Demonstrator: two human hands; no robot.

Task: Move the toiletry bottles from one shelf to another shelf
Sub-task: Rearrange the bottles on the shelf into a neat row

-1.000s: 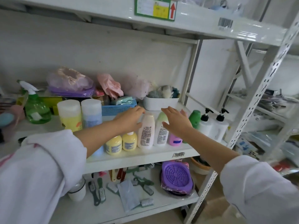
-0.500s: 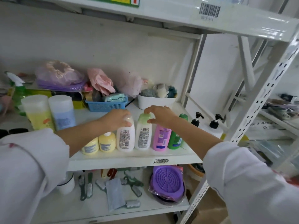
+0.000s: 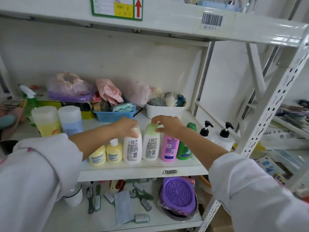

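**Toiletry bottles gripped by their caps at the shelf front**

Toiletry bottles stand upright in a row along the front edge of the middle shelf [image 3: 142, 171], directly beneath both hands. The left hand [image 3: 124, 127] is curled over the cap of a white bottle [image 3: 132, 150]; the right hand [image 3: 168, 124] pinches the pale green cap of a second white bottle [image 3: 151, 144] between thumb and fingertips. Whether either grip is fully tightened is hard to tell from above.

These look like stiff, smooth plastic, probably moderately heavy if full, and slippery on the labelled sides. A cap hold may slip or pop a flip lid, so the waist just below the shoulder seems the safer place to take hold.

Just right of the right hand stand a pink bottle [image 3: 169, 148] and a green bottle [image 3: 184, 148], nearly touching; left of the left hand sit two squat yellow bottles [image 3: 114, 152]. The row is tight, so a straight lift should avoid toppling neighbours.

Beyond the hands, a blue basket [image 3: 113, 115] and white tub [image 3: 164, 111] crowd the back. Below the hands, the lower shelf [image 3: 167, 222] holds brushes [image 3: 93, 200] and a purple lid [image 3: 178, 193].
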